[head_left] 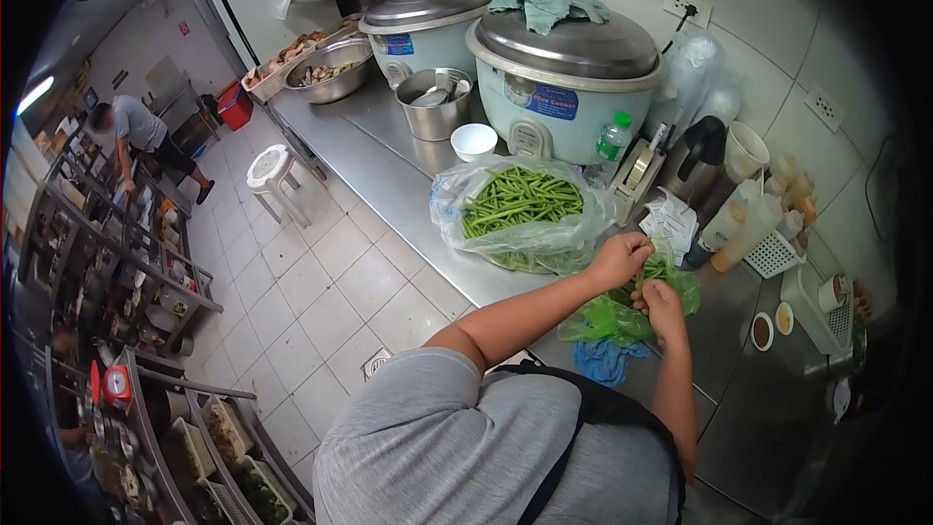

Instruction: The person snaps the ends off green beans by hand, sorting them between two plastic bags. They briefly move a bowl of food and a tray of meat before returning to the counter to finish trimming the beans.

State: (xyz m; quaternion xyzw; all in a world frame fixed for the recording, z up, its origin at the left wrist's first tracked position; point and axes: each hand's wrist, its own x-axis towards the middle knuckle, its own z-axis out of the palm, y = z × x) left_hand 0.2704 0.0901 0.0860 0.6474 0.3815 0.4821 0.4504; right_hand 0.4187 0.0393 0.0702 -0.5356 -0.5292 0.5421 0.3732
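My left hand (625,261) is closed in a pinch above a green plastic bag (603,316). Just below it my right hand (663,309) is also closed, its fingertips close to the left ones. What either pinch holds is too small to make out. Green beans (659,265) show inside the green bag, behind and between the hands. To the left, an open clear plastic bag (449,209) holds a large heap of long green beans (525,199). A crumpled blue cloth (607,362) lies at the near side of the green bag.
Two large rice cookers (559,102) (428,24) stand along the wall. Near them are a white bowl (473,141), a metal pot (434,117) and a green-capped bottle (612,139). Sauce bottles (748,233) stand at right. A white stool (272,167) and a person (146,126) are at left.
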